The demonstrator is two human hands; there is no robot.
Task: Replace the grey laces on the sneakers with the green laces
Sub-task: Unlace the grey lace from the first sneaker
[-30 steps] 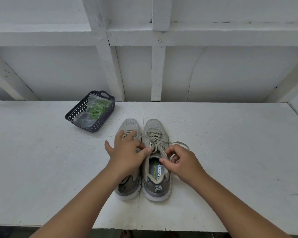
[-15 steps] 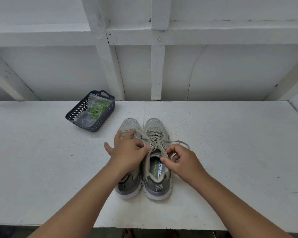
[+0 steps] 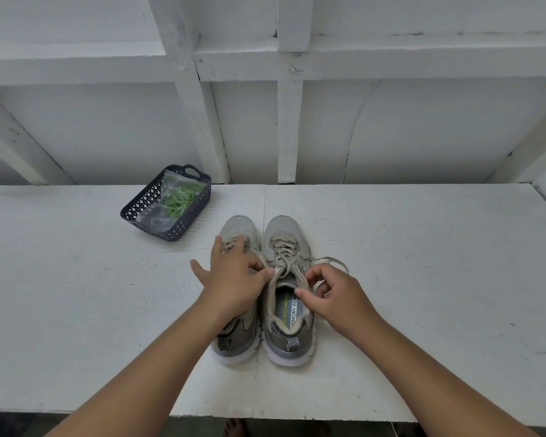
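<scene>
Two grey sneakers stand side by side, toes away from me, on the white table [image 3: 76, 310]. The right sneaker [image 3: 286, 228] carries a grey lace [image 3: 282, 250] with a loose loop lying off to its right. My left hand [image 3: 234, 285] lies over the left sneaker [image 3: 238, 225] and pinches a strand of the right sneaker's lace with thumb and forefinger. My right hand [image 3: 331, 298] pinches the lace at the shoe's top eyelets. Green laces [image 3: 180, 198] sit inside a clear bag in a dark basket [image 3: 139, 212].
The basket stands behind and to the left of the shoes. A white wall with timber framing [image 3: 289, 121] runs along the table's far edge. The table's near edge [image 3: 297, 416] is just below the shoes' heels.
The view has tilted slightly. My left hand's fingers have shifted a little on the lace strand; my right hand keeps its pinch. The shoes have not moved.
</scene>
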